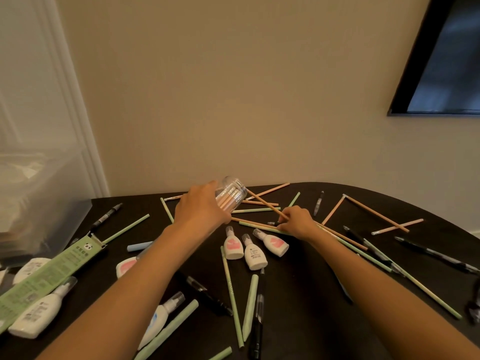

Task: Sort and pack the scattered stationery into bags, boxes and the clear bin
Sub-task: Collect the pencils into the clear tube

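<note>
My left hand [201,209] grips a clear round tub [232,193] that lies tilted on the dark table [298,281]; several orange pencils sit inside it. My right hand [296,222] pinches an orange pencil [262,202] that slants up toward the tub. Loose orange pencils [374,211] and green pencils [255,210] lie crossed around both hands. Three small white glue bottles [255,253] lie just in front of my hands.
A clear bin [39,193] stands at the left table edge. A green pencil box [49,271] lies beside it over more white bottles [33,313]. Black pens [436,253] are spread along the right side and near my forearms. A beige wall rises behind the table.
</note>
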### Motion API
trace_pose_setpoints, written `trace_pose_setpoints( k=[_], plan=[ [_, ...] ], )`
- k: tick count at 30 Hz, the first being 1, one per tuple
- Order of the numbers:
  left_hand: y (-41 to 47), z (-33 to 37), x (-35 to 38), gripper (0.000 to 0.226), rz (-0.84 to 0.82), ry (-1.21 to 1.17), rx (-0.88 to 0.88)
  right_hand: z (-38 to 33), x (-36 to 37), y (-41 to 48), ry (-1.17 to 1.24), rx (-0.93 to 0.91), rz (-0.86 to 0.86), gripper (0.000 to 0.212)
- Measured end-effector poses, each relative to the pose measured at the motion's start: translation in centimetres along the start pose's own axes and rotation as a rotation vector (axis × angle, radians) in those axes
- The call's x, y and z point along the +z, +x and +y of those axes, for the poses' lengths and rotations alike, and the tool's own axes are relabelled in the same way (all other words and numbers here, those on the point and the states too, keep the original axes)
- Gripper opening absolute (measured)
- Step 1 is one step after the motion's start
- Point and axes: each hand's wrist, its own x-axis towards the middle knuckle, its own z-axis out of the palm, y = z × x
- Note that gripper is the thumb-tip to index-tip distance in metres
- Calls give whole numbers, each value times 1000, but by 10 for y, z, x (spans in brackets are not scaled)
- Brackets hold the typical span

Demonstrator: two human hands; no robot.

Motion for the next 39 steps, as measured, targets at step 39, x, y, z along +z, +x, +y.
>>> trace_pose_setpoints(
  k=[39],
  plan=[
    [-28, 7, -15, 66, 60, 73, 21, -38, -32, -54, 826, 17, 135, 9]
  ],
)
